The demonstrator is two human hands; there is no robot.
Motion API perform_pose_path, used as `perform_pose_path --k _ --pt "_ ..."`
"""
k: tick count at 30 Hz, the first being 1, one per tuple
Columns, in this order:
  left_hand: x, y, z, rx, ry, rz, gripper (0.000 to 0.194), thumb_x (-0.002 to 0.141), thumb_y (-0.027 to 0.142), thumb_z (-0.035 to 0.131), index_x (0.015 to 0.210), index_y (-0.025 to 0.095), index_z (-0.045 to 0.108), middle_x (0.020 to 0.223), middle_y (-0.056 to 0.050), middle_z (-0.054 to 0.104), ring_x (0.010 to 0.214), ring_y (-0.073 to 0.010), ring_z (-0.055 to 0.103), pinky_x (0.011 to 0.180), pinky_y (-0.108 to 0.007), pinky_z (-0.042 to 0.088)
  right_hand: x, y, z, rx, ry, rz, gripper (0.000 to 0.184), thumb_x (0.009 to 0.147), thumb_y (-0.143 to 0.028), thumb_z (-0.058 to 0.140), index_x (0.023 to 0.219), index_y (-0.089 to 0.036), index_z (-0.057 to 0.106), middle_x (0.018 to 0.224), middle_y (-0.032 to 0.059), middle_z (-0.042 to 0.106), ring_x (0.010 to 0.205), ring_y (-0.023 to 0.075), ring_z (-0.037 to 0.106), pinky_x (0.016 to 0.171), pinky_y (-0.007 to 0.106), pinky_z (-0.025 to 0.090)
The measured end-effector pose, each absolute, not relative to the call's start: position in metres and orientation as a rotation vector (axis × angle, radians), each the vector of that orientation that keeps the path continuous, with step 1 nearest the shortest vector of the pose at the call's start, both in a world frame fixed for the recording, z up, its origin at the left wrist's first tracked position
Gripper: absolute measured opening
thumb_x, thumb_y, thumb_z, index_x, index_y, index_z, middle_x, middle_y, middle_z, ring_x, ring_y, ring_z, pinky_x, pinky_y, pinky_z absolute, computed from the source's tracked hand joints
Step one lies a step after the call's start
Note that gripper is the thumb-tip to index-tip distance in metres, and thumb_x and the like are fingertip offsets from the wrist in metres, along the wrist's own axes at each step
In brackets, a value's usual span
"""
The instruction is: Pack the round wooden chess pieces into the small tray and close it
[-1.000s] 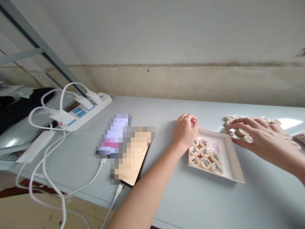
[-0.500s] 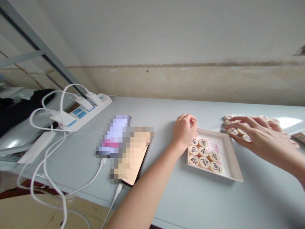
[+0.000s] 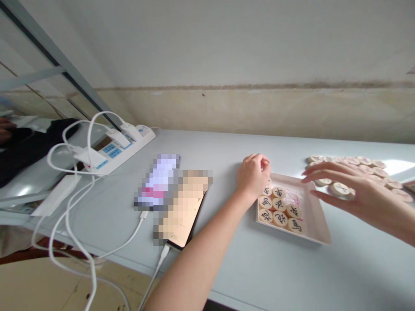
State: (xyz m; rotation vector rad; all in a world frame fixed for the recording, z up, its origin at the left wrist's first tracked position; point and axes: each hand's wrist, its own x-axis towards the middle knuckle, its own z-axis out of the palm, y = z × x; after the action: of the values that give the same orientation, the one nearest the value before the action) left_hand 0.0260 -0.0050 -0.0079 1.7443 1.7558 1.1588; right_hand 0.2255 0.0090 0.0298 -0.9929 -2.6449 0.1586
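My left hand (image 3: 254, 176) is curled closed at the back left corner of a shallow white box (image 3: 316, 216); its fingertips are partly hidden there. Several round xiangqi pieces, one of them a black-marked disc (image 3: 280, 218), lie face up in rows in the box's left and front part. Over the box's right wall, my right hand (image 3: 343, 181) hovers with fingers stretched and the thumb apart, nothing visible between them. Beneath and beyond it, more loose xiangqi pieces (image 3: 339, 188) are spread on the desk, some hidden by the hand.
Two phones, a blurred purple-screened phone (image 3: 158, 179) and a tan-screened phone (image 3: 184, 211), lie left of my left forearm with charging cables attached. A white power strip (image 3: 121, 153) with plugs and looped cables (image 3: 66, 216) sits farther left. A wall (image 3: 227, 110) bounds the desk's back.
My right hand has lifted off the loose pieces and shifted left to the box's right edge. My left hand stays at the box corner. The view has shifted slightly.
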Motion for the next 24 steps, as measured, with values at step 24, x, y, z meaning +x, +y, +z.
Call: perform_pose_path --k 24 --pt "0.023 -0.005 -0.003 1.719 1.809 1.135 0.014 0.079 0.025 0.047 0.076 0.019 0.059 0.077 -0.002 0.062 0.076 -0.0135 0.055 0.071 -0.025 0.043 0.244 0.014 0.032 -1.057 -2.612 0.289 0.035 0.079 -0.054 0.045 0.087 -0.028 0.066 0.097 0.0065 0.064 0.089 0.0233 0.060 0.068 0.032 0.051"
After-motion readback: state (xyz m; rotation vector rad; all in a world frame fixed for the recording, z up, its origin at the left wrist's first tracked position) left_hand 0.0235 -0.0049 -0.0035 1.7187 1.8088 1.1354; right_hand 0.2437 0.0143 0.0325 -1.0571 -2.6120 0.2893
